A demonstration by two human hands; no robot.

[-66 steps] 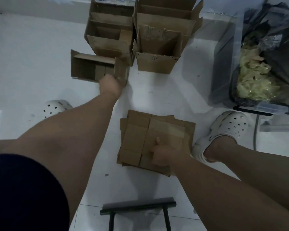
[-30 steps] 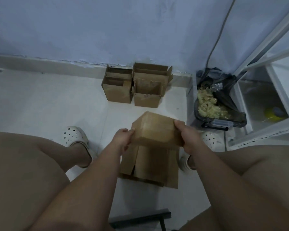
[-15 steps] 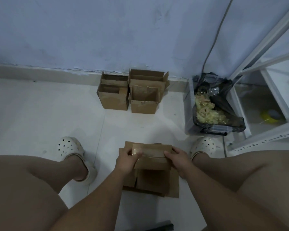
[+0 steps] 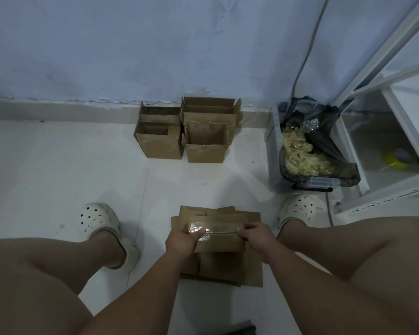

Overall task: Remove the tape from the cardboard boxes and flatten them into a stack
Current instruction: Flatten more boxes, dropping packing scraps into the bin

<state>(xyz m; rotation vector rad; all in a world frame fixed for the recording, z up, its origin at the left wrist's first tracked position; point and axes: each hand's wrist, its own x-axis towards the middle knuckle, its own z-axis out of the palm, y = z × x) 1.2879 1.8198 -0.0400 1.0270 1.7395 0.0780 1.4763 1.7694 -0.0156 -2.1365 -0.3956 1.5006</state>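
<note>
I have the small cardboard box (image 4: 219, 243) held at both ends. My left hand (image 4: 182, 240) curls round its left end with the thumb on the shiny tape strip (image 4: 211, 229) along the top edge, and my right hand (image 4: 257, 240) pinches the right end of that same edge. The box sits directly over the flattened stack (image 4: 228, 269), whose edges stick out beyond the grip on the far side, to the right and toward me. Ahead of the grip, bare white floor (image 4: 203, 180) runs up to the open boxes (image 4: 159, 143) against the wall. The right shoe (image 4: 300, 209) and the lined bin (image 4: 310, 153) crowd the right side. The left shoe (image 4: 99, 220) stands well apart.
</note>
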